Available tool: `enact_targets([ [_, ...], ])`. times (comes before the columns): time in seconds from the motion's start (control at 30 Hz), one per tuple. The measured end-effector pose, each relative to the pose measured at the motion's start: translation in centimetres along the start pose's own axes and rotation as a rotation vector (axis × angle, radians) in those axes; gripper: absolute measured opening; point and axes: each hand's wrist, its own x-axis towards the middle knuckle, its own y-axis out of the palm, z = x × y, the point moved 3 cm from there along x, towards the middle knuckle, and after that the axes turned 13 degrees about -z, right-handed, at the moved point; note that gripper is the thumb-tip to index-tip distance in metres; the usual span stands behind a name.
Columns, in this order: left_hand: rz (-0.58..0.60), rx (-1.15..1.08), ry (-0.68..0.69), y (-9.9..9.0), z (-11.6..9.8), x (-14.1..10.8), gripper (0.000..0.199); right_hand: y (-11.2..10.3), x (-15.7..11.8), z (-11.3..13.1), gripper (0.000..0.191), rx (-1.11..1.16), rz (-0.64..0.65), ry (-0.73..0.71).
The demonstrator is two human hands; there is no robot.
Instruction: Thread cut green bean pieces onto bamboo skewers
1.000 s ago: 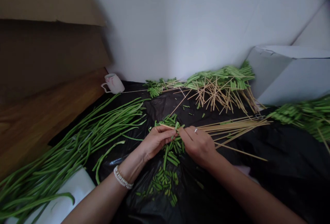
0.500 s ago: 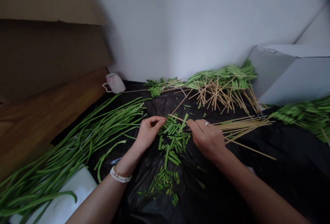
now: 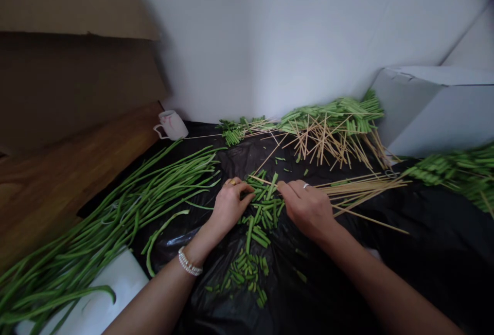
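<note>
Thumb and fingers of my left hand [image 3: 231, 202] are pinched together at the left edge of a pile of cut green bean pieces [image 3: 267, 211]; whatever is between the fingertips is too small to make out. My right hand [image 3: 306, 206] is closed round a thin wooden skewer [image 3: 259, 178], whose tip points left over the pile. One bean piece [image 3: 272, 186] sits across the skewer, close to the right fingers. Smaller bean bits [image 3: 247, 270] lie nearer to me on the black plastic sheet [image 3: 216, 294].
Long whole beans [image 3: 154, 196] spread at the left, partly over a white object [image 3: 116, 278]. Loose skewers [image 3: 358, 188] lie to the right. Skewered beans [image 3: 335, 113] are heaped by the wall, with more [image 3: 463, 173] far right. A mug [image 3: 172, 125], cardboard box [image 3: 77, 77] and white box [image 3: 417, 108] stand around.
My left hand has moved slightly right and down, its fingertips now lower at the bean pieces. My right hand, with the skewer and its bean piece, has shifted slightly left.
</note>
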Motion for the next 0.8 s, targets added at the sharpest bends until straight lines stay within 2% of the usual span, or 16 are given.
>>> enact_targets([
  [0.13, -0.001, -0.011, 0.021, 0.0, -0.3, 0.0, 0.006, 0.1, -0.1, 0.0, 0.021, 0.023, 0.005, 0.008],
  [0.27, -0.118, -0.102, -0.032, -1.0, -0.4, 0.5, 0.007, 0.0, -0.1, 0.0, 0.02, 0.043, -0.001, 0.027],
  [0.33, -0.186, -0.22, -0.143, -1.5, -0.1, 0.9, 0.008, -0.1, -0.1, 0.0, 0.019, 0.049, -0.006, 0.031],
  [0.43, -0.216, -0.567, -0.422, -1.6, 0.6, 1.1, 0.018, -0.1, 0.0, 0.1, 0.02, 0.061, -0.018, 0.019],
  [0.53, -0.135, -0.994, -0.753, -0.9, 1.0, 1.0, 0.031, -0.2, 0.1, 0.2, 0.021, 0.057, -0.029, 0.014],
  [0.6, -0.062, -1.185, -0.903, -0.4, 1.0, 0.8, 0.031, -0.2, 0.1, 0.2, 0.021, 0.052, -0.034, 0.015],
  [0.67, -0.012, -1.286, -0.967, -0.2, 0.8, 0.7, 0.027, -0.2, 0.1, 0.2, 0.021, 0.051, -0.033, 0.017],
  [0.8, 0.016, -1.365, -0.993, -0.2, 0.4, 0.6, 0.02, -0.2, 0.0, 0.2, 0.021, 0.051, -0.025, 0.017],
])
